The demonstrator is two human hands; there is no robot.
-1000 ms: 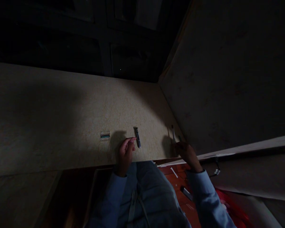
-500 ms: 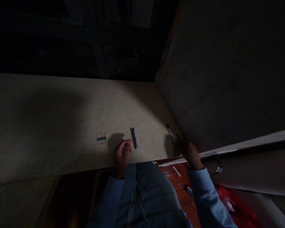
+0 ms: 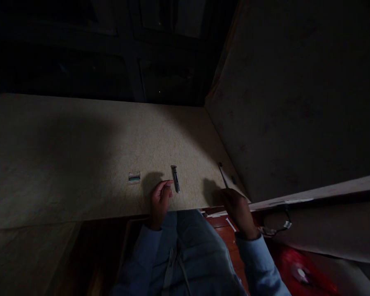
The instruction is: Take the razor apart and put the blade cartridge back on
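My left hand (image 3: 161, 199) rests at the front edge of the tabletop, fingers loosely bent, thumb apart, holding nothing visible. Its fingertips are right beside a razor (image 3: 175, 179) with a dark handle, which lies with its head pointing away from me. To the left of that hand is a small clear case (image 3: 134, 178) with a teal strip inside. My right hand (image 3: 239, 207) hovers at the right front edge, its fingers dark and blurred. They overlap the near end of a thin pale stick with a dark tip (image 3: 223, 175). A small dark object (image 3: 233, 179) lies beyond the hand.
The pale tabletop (image 3: 89, 156) meets a wall (image 3: 296, 115) on the right and dark window panes (image 3: 166, 80) at the back. Below on the right are a cable with a white tag (image 3: 287, 224) and a red plastic bag (image 3: 308, 267). The light is dim.
My right hand has moved left and toward me, away from the small dark object, which now lies uncovered by the wall. My left hand keeps its place beside the razor. The view has shifted slightly.
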